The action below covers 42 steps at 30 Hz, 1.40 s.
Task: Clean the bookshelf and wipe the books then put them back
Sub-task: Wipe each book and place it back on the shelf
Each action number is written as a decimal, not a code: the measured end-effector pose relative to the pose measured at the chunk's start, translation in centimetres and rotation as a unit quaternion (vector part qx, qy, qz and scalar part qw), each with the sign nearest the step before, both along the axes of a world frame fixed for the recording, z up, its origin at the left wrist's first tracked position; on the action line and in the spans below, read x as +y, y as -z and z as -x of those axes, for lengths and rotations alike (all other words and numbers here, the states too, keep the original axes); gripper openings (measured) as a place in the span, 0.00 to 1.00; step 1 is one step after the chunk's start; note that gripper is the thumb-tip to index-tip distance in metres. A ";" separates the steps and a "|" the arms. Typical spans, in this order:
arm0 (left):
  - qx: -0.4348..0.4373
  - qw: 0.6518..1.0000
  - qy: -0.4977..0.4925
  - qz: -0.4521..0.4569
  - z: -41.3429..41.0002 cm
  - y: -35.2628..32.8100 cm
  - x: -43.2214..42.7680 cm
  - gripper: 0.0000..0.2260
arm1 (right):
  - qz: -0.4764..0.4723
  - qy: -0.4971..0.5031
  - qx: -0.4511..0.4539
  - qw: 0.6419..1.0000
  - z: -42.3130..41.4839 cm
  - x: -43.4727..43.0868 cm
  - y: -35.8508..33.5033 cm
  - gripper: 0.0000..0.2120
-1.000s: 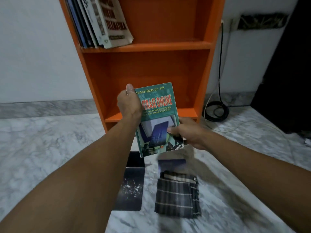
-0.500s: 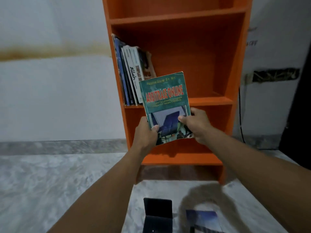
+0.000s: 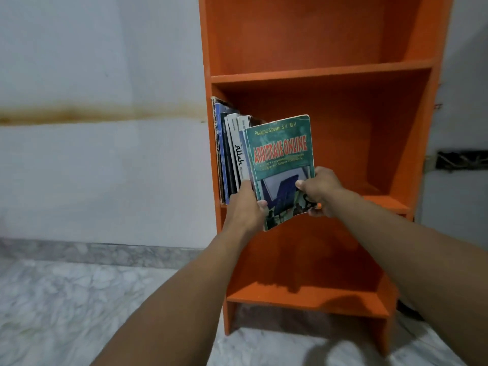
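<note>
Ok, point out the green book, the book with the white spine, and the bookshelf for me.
green book (image 3: 280,151): head view, on the front cover's red title.
white-spined book (image 3: 238,154): head view, on the spine lettering.
bookshelf (image 3: 317,73): head view, on the upper shelf's front edge.

**Green book up at the middle shelf**

Both hands on the green book (image 3: 281,165), "ARBITRASE ONLINE" in red across the cover. Left hand (image 3: 244,207) clamped on the lower left corner, thumb over the front edge. Right hand (image 3: 320,191) pinching the lower right edge, thumb on the cover. Held upright, tilted slightly, just in front of the row of books (image 3: 229,154) leaning at the left end of the middle shelf (image 3: 383,202). Orange bookshelf (image 3: 330,75) otherwise bare above and below. Marbled floor (image 3: 66,299) underneath, pale wall (image 3: 92,167) with a brownish streak to the left.
</note>
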<state>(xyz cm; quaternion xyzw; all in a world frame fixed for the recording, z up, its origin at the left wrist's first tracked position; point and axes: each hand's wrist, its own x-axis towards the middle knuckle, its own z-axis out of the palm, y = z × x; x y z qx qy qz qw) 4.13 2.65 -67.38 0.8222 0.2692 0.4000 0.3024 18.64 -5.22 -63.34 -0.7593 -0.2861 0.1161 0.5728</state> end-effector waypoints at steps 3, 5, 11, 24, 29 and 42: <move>-0.022 1.000 -0.015 -0.002 -1.7 -0.7 0.0 0.13 | -0.014 -0.024 -0.031 0.999 -2.2 0.7 -1.3 0.08; -0.029 0.999 -0.046 -0.004 -2.9 -1.2 0.0 0.13 | -0.023 -0.044 -0.038 0.998 -3.6 1.5 -1.9 0.13; -0.005 0.993 -0.116 0.011 -6.6 -1.8 0.1 0.12 | -0.020 -0.096 0.014 0.995 -7.7 3.5 -1.1 0.18; -0.020 0.977 -0.214 -0.011 -10.3 -0.5 2.0 0.09 | -0.062 -0.146 0.146 0.976 -10.2 8.9 0.7 0.20; -0.040 0.961 -0.270 -0.046 -10.7 -0.1 2.5 0.14 | -0.069 -0.150 0.135 0.977 -9.9 10.5 2.0 0.19; 0.014 0.962 -0.271 -0.016 -10.5 -1.0 2.4 0.07 | 0.021 -0.098 -0.093 0.991 -8.9 10.1 3.4 0.12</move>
